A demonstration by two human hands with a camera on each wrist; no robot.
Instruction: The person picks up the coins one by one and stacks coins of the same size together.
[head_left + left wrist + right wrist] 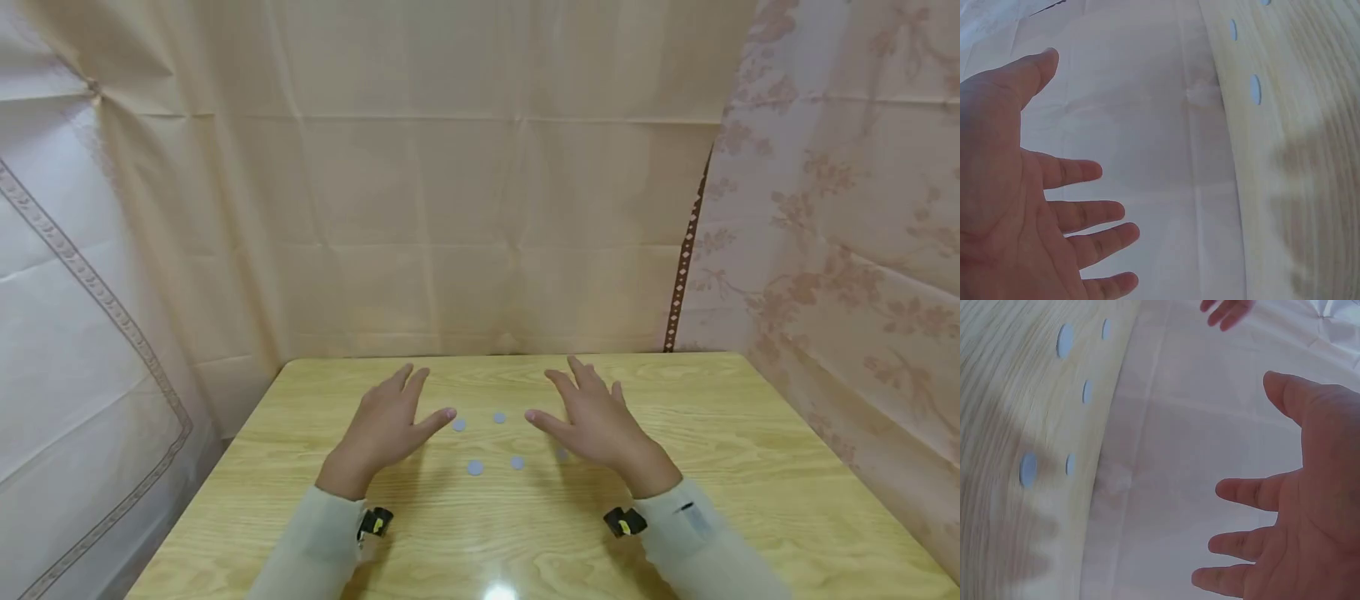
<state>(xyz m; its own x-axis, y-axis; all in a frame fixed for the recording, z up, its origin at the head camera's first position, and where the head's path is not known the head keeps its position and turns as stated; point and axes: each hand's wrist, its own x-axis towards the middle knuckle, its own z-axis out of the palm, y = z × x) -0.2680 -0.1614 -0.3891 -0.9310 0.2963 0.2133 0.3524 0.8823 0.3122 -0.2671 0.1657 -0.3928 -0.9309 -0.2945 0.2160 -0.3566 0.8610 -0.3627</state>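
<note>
Several small, flat, pale blue-grey discs lie on the wooden table (450,533). In the head view a front disc (476,468) and another disc (517,462) lie nearer the person, with a left back disc (459,425) and a right back disc (499,417) behind them. My left hand (393,425) is raised over the table left of the discs, fingers spread and holding nothing. On the other side, my right hand (600,421) hovers with spread fingers, also holding nothing; a further disc (562,454) shows just below its thumb side. Both wrist views show bare palms with extended fingers.
A beige curtain (480,208) hangs behind the table's far edge. White cloth (67,333) hangs at the left, and a floral pink cloth (847,208) at the right. Both sleeves carry a small black strapped device, such as the left device (376,522).
</note>
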